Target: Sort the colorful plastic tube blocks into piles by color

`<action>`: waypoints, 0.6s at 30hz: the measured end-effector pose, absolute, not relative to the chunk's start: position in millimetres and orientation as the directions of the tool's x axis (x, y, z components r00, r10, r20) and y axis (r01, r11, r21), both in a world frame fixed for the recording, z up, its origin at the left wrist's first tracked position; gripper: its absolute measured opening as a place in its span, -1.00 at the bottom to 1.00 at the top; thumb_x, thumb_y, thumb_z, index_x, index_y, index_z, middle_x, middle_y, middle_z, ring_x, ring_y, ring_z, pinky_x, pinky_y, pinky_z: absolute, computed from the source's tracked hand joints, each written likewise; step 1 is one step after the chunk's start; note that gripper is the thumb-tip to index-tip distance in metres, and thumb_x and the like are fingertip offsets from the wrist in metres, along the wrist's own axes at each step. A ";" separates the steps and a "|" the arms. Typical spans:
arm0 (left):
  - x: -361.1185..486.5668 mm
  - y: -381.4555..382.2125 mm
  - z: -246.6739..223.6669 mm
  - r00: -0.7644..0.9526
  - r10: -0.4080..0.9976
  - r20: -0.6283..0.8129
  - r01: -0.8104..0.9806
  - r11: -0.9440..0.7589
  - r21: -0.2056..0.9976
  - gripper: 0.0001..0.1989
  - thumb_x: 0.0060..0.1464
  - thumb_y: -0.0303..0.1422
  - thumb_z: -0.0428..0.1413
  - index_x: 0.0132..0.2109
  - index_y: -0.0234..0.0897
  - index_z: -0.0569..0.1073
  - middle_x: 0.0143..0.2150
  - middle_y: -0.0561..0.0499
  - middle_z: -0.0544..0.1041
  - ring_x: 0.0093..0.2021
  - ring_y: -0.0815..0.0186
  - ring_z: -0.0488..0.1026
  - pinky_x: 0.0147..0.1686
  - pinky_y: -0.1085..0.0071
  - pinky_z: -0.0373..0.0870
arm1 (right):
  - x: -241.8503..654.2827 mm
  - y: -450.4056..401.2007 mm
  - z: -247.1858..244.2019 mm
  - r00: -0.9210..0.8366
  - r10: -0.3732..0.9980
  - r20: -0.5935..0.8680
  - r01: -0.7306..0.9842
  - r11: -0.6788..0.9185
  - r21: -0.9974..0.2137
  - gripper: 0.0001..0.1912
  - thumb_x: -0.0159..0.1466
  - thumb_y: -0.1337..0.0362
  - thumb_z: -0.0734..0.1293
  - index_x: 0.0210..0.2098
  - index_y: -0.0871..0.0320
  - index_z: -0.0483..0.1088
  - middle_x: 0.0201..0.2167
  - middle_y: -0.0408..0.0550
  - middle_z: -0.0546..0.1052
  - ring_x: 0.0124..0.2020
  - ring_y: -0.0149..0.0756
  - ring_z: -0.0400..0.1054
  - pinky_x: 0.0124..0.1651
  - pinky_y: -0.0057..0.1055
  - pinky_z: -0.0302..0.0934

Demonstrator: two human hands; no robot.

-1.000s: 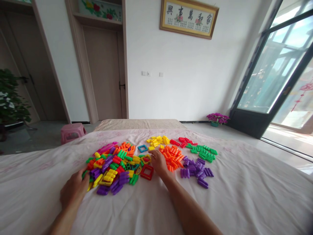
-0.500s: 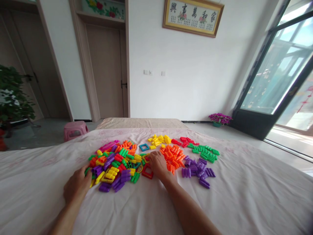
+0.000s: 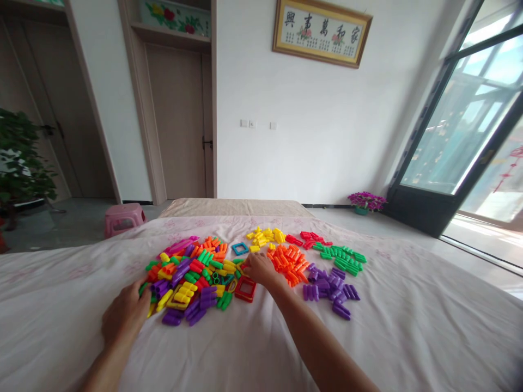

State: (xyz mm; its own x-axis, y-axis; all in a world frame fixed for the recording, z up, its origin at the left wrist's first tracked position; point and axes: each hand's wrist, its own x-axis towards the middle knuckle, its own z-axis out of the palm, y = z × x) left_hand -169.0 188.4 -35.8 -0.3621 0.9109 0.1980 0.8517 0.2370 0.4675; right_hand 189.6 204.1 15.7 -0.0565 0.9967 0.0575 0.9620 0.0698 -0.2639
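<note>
A mixed heap of coloured plastic pieces [image 3: 192, 277] lies on the cloth-covered table [image 3: 229, 354]. My left hand [image 3: 125, 313] rests at the heap's left edge, its fingertips partly hidden beside green pieces. Between the heap and the orange pile [image 3: 289, 264] is my right hand [image 3: 261, 268], fingers bent down; what they touch is hidden. Just below it lies a red square frame [image 3: 245, 289]. A blue square frame [image 3: 239, 249] sits behind. Separate groups hold yellow pieces [image 3: 265, 236], red pieces [image 3: 312, 239], green pieces [image 3: 343, 257] and purple pieces [image 3: 332, 286].
Beyond the table's far edge a beige covered surface [image 3: 241, 207] adjoins it. A pink stool [image 3: 125, 219] stands on the floor at the left, near a leafy plant [image 3: 24, 158]. Purple flowers [image 3: 366, 201] stand by the glass door at the right.
My right hand has shifted slightly left, and the red frame below it is more exposed. My left hand stays at the heap's edge. The camera view has tilted slightly.
</note>
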 end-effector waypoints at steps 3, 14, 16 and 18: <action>-171.1 190.8 -37.9 -0.357 0.921 0.159 0.849 0.248 0.467 -0.40 0.28 -0.12 -0.25 0.25 -0.24 0.44 0.17 -0.27 0.54 0.05 -0.10 0.51 -0.07 0.07 0.38 | 187.1 210.2 20.9 -0.085 0.995 0.045 0.973 0.093 -0.213 -0.77 0.30 0.22 0.33 -0.09 0.12 0.52 0.02 0.09 0.54 0.11 -0.04 0.35 0.04 -0.22 0.20; -173.5 197.0 -40.4 -0.378 0.918 0.118 0.831 0.280 0.480 -0.40 0.27 -0.09 -0.23 0.24 -0.22 0.45 0.14 -0.27 0.55 0.01 -0.11 0.53 -0.11 0.08 0.38 | 191.5 211.2 15.7 -0.062 0.975 0.215 0.961 0.116 -0.250 -0.79 0.33 0.20 0.34 -0.11 0.13 0.51 -0.07 0.06 0.58 -0.02 -0.14 0.43 -0.06 -0.33 0.20; -172.4 194.0 -37.3 -0.368 0.923 0.111 0.828 0.271 0.490 -0.38 0.27 -0.07 -0.24 0.25 -0.22 0.44 0.15 -0.28 0.54 0.02 -0.13 0.52 -0.11 0.07 0.38 | 205.7 208.6 18.5 0.033 0.960 0.277 0.928 0.074 -0.365 -0.77 0.39 0.17 0.27 -0.07 0.11 0.47 -0.13 0.00 0.60 -0.10 -0.21 0.45 -0.15 -0.39 0.18; -171.4 191.4 -34.6 -0.364 0.924 0.115 0.830 0.266 0.490 -0.37 0.27 -0.08 -0.27 0.26 -0.23 0.43 0.16 -0.29 0.53 0.04 -0.14 0.52 -0.10 0.05 0.38 | 227.8 209.2 23.2 0.114 0.946 0.304 0.899 0.032 -0.437 -0.77 0.39 0.15 0.27 -0.07 0.11 0.46 -0.17 -0.03 0.61 -0.16 -0.25 0.46 -0.21 -0.43 0.15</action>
